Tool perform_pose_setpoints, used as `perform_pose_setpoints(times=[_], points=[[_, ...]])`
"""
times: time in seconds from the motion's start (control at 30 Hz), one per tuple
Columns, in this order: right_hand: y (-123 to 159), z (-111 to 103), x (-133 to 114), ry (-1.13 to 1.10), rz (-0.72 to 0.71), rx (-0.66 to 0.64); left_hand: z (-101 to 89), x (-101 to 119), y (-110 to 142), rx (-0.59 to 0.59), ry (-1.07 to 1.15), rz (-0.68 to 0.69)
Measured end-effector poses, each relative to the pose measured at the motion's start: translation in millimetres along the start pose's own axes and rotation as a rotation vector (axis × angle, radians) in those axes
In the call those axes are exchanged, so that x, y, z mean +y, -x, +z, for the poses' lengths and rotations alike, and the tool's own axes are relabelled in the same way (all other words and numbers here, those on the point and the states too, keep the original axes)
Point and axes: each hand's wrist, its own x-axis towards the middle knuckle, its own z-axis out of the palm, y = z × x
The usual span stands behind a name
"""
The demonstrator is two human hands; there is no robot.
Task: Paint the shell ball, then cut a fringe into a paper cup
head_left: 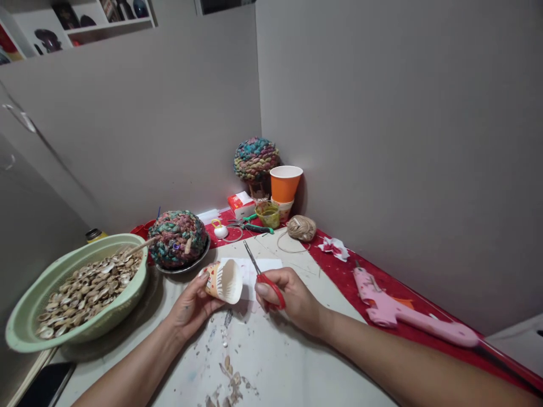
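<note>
My left hand (192,305) grips a small paper cup (224,281) lying on its side, its white open mouth facing right. My right hand (292,299) is closed on red-handled scissors (262,272), their blades pointing up and away, just right of the cup. Both hands hover low over a white work sheet (271,350) with scraps and shell bits on it.
A green bowl of shells (80,291) sits at the left, beside a yarn-covered ball on a plate (178,238). A pink glue gun (399,311) lies on the red cloth at the right. At the back stand an orange cup (285,182), a twine ball (301,228) and pliers (250,226).
</note>
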Motion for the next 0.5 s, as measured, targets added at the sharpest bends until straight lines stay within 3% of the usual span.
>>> perform_pose_setpoints(times=[0.5], points=[[-1, -3, 10, -0.036, 0.011, 0.136, -2.6, 0, -2, -0.013, -0.055, 0.005]])
